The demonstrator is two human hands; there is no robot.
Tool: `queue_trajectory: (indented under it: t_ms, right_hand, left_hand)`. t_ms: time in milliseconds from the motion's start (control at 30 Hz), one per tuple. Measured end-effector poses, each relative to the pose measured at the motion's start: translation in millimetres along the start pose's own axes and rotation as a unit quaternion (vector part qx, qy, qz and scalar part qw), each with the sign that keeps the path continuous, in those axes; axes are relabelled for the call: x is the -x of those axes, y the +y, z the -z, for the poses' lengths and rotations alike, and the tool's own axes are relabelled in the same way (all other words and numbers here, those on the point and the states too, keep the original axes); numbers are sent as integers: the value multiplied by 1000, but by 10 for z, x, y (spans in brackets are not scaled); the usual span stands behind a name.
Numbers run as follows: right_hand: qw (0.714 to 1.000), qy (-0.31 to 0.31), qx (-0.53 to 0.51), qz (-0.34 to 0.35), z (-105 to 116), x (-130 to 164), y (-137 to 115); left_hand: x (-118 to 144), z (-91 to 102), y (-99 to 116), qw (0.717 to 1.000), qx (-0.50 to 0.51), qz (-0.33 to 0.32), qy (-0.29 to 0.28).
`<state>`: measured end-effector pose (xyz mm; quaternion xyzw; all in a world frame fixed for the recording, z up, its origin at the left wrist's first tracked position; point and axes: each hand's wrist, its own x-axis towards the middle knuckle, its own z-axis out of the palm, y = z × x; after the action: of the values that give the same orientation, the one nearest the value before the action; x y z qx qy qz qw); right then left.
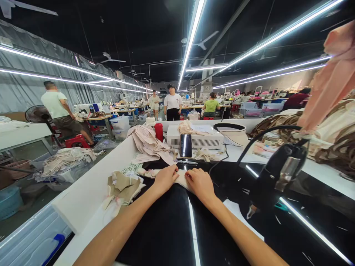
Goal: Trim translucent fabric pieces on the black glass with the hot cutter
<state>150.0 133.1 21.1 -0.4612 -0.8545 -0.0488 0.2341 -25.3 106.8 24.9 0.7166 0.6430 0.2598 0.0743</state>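
A cream strip of fabric (182,179) lies on the glossy black tabletop (163,229), running between my hands and out to the left. My left hand (166,178) pinches it with bent fingers, the tips on its near-left part. At its right end my right hand (200,183) has its fingers curled down on the cloth. The fingertips are partly hidden. Pens (186,162) and a dark phone (185,145) propped against a white box lie just beyond. Left of my left hand are olive and cream fabric pieces (123,186) in a loose heap.
A black sewing machine-like device (285,166) with a cable stands at the right. Behind are the white vented box (195,141), a red cylinder (159,132), a heap of pale cloth (148,138) and a visor (233,133). Several people are farther off.
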Motion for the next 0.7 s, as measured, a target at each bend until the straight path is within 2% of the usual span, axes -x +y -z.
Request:
queue_trajectory:
  t_ms: [167,333,467,600,700]
  right_hand:
    - [1000,20,8,20,136,186,-63]
    - [999,11,14,37,387,753,-13]
    - [1000,-10,26,3,469,1120,156]
    - [998,-12,7,-54,406,1169,294]
    - [995,-11,-50,-81,413,1150,309]
  left_hand:
    - [24,-16,-13,999,-31,-28,23]
    - [137,117,2,996,-26,-59,54]
    - [303,184,55,996,-10,-72,48]
    - [467,177,143,996,22,-80,32]
    - [581,164,225,994,66,-81,18]
